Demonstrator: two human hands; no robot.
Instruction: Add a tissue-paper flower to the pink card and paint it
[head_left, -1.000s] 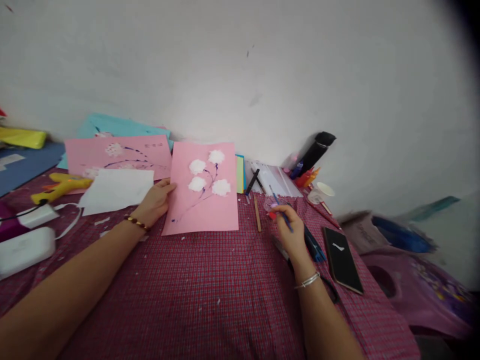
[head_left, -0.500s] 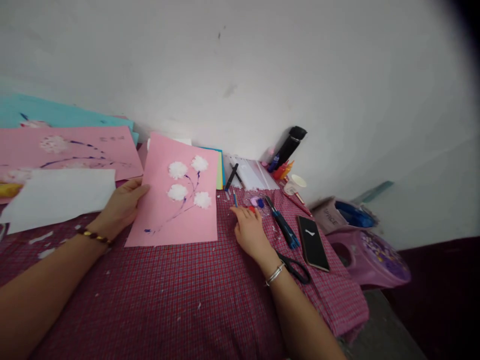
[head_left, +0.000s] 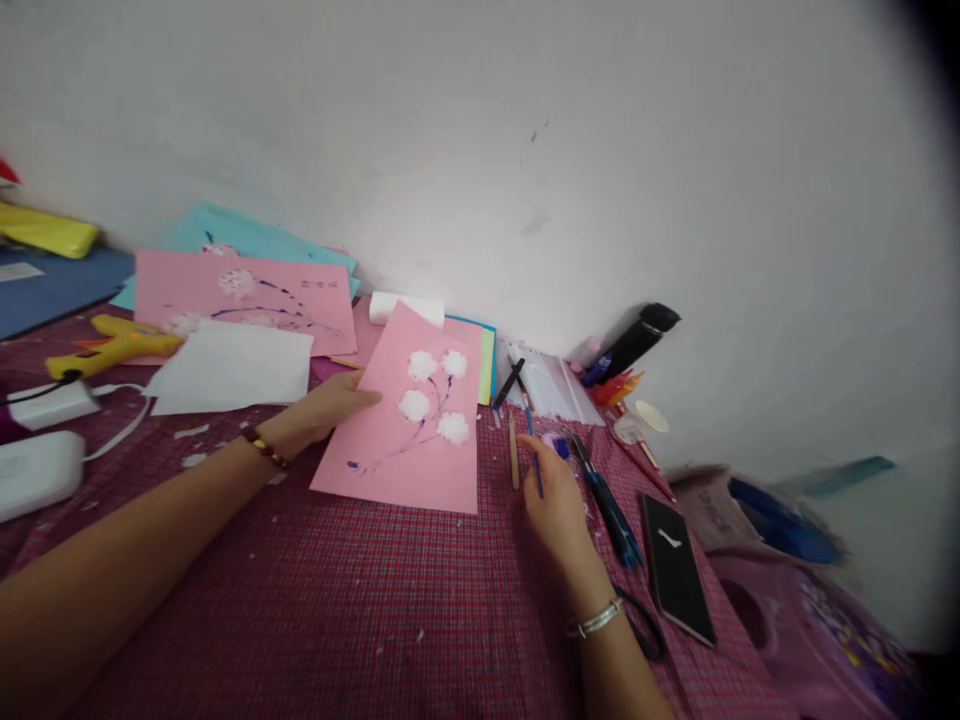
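My left hand [head_left: 330, 408] pinches the left edge of a pink sheet [head_left: 390, 465] that carries white cotton flowers on purple painted stems. The sheet is tilted, with its near edge on the red checked cloth [head_left: 375, 600]. My right hand [head_left: 559, 500] rests on the cloth just right of the sheet, its fingers curled round a thin blue brush [head_left: 532, 445] that points away from me. A wooden stick [head_left: 514, 450] lies between that hand and the sheet.
A black phone [head_left: 673, 565], black scissors [head_left: 641, 625] and a blue cutter [head_left: 611, 500] lie right of my right hand. Behind it lie a black marker [head_left: 508, 382] and a black bottle [head_left: 634, 335]. At the left are white paper [head_left: 232, 365], a second pink sheet [head_left: 244, 300] and a yellow glue gun [head_left: 112, 350].
The camera swung right, then back left. My right hand set its fingers on the cloth by the small things, then drew back nearer me with the blue brush. My left hand stayed on the sheet.
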